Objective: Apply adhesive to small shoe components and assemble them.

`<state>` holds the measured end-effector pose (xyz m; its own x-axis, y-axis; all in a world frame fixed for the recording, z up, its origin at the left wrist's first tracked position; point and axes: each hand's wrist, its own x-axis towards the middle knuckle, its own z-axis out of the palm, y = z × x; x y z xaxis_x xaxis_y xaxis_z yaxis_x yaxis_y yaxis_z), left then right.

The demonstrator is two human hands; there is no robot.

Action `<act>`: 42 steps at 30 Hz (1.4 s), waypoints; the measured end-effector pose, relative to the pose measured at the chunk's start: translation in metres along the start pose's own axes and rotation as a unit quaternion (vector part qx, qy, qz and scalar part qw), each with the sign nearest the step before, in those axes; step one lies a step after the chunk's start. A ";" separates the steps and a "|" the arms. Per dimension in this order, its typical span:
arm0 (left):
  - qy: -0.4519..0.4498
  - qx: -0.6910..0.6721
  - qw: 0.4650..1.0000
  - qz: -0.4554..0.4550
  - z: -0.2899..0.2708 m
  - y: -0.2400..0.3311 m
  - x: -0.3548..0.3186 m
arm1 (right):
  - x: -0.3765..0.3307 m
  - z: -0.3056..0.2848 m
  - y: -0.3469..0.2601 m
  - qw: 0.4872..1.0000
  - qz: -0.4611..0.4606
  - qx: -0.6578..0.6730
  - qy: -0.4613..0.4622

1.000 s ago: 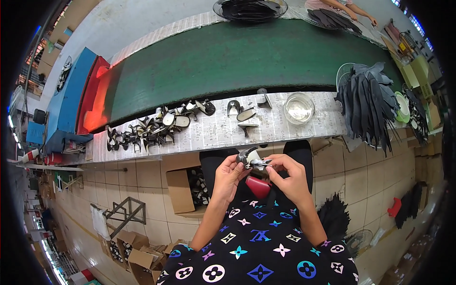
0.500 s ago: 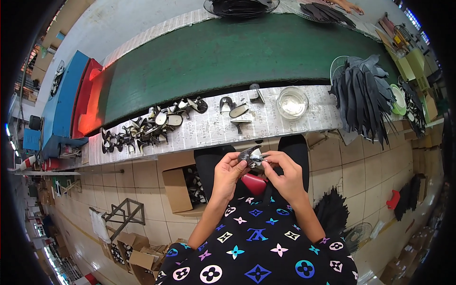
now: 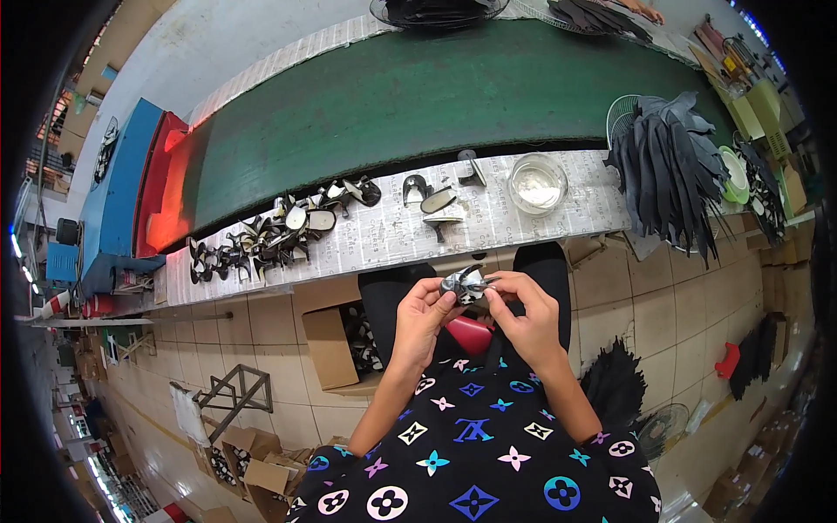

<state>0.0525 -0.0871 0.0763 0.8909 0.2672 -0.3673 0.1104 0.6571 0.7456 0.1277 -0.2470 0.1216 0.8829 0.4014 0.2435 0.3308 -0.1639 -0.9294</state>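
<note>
A black-and-white shoe heel (image 3: 467,284) is held between my two hands over my lap, in front of the bench edge. My left hand (image 3: 424,318) pinches its left end between thumb and fingers. From the other side, the closed fingertips of my right hand (image 3: 527,315) grip its dark edge, which looks like a thin covering. Ahead on the bench lie several loose heels (image 3: 438,201), some with pale flat ends showing. A large heap of similar heels (image 3: 266,234) covers the bench to the left. Right of the loose ones stands a clear round bowl (image 3: 537,186) with whitish contents.
Beyond the bench runs a green conveyor belt (image 3: 418,96), with a blue-and-red machine (image 3: 131,183) at its left end. Dark leather strips (image 3: 667,170) hang from a wire basket at right. Below the bench, a cardboard box (image 3: 324,349) holds more heels. Another person's hand (image 3: 641,9) shows far off.
The heel has turned in my fingers, so more of its white part shows. Both hands stay in nearly the same place, and the view has shifted slightly.
</note>
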 end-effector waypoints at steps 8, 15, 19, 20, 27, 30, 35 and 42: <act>-0.006 -0.008 1.000 -0.003 -0.003 0.001 0.001 | 0.000 -0.002 0.011 0.987 0.088 0.131 -0.043; -0.001 -0.003 1.000 -0.003 -0.004 0.000 -0.001 | 0.001 -0.006 0.017 0.935 0.155 0.317 -0.031; 0.000 -0.011 1.000 -0.001 -0.008 -0.004 -0.001 | 0.003 -0.010 0.016 0.927 0.170 0.333 -0.035; 0.000 -0.012 1.000 -0.002 -0.007 -0.004 -0.001 | 0.002 -0.011 0.016 0.939 0.169 0.298 -0.028; 0.007 -0.002 1.000 0.008 -0.008 -0.004 0.000 | 0.006 -0.013 0.005 0.995 0.077 0.042 -0.047; 0.004 0.004 1.000 0.014 -0.007 -0.003 0.000 | 0.008 -0.009 -0.001 0.998 0.033 0.012 -0.049; 0.002 0.022 0.999 0.023 -0.010 -0.006 0.001 | 0.012 -0.006 -0.004 0.997 0.007 -0.022 -0.071; -0.002 0.019 1.000 0.024 -0.009 -0.005 0.002 | 0.012 -0.003 -0.002 0.998 -0.004 -0.036 -0.050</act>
<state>0.0494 -0.0836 0.0668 0.8972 0.2947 -0.3290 0.0843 0.6168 0.7826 0.1387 -0.2443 0.1269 0.8437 0.4901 0.2190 0.3646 -0.2238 -0.9039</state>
